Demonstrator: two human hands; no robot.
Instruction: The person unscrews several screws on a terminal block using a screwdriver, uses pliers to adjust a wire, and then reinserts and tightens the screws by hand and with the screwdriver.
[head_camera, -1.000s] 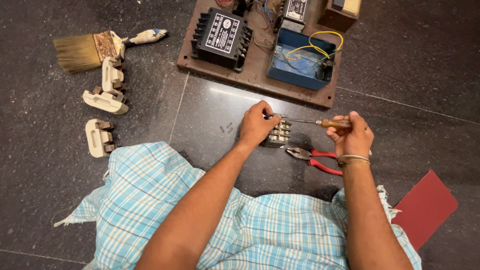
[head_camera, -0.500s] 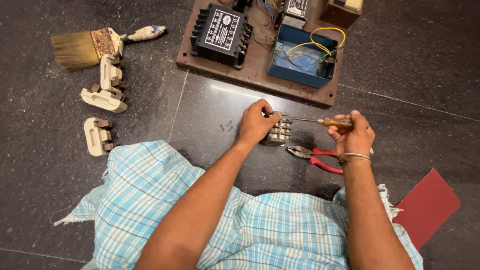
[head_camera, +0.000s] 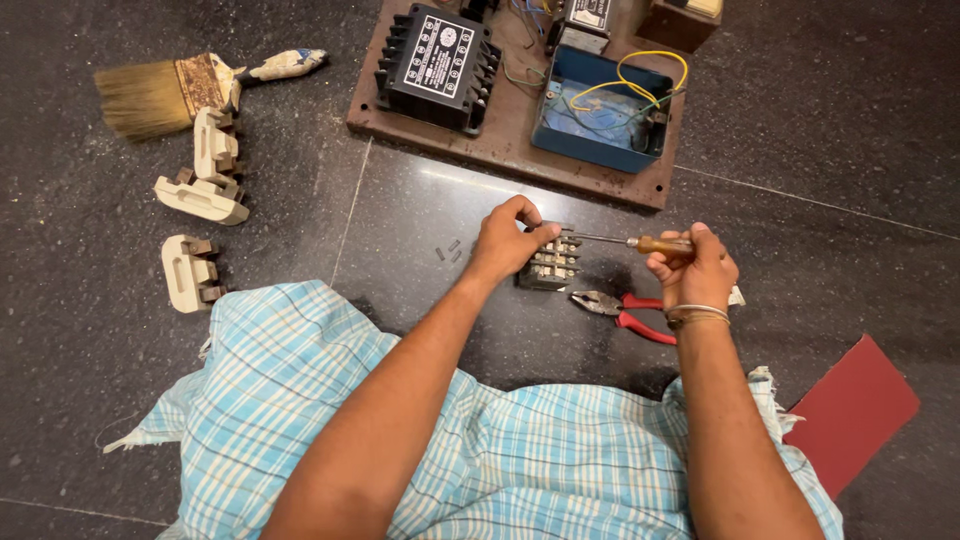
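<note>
My left hand (head_camera: 508, 240) grips a small dark terminal block (head_camera: 549, 266) that rests on the dark stone floor. My right hand (head_camera: 692, 268) holds a screwdriver (head_camera: 640, 243) by its wooden handle; the thin shaft runs left and its tip meets the top of the block, right by my left fingers. Red-handled pliers (head_camera: 625, 310) lie on the floor just below the screwdriver, between my two hands. Two tiny screws (head_camera: 448, 250) lie on the floor left of my left hand.
A brown board (head_camera: 500, 150) at the top carries a black transformer (head_camera: 438, 66) and a blue box (head_camera: 598, 122) with yellow wire. A paintbrush (head_camera: 170, 88) and white ceramic fuse holders (head_camera: 200, 190) lie at left. A red sheet (head_camera: 852, 410) lies at right. Blue checked cloth (head_camera: 300, 400) covers my lap.
Both hands stay on the terminal block and the screwdriver; only a slight shift of the view, with no clear movement of the things.
</note>
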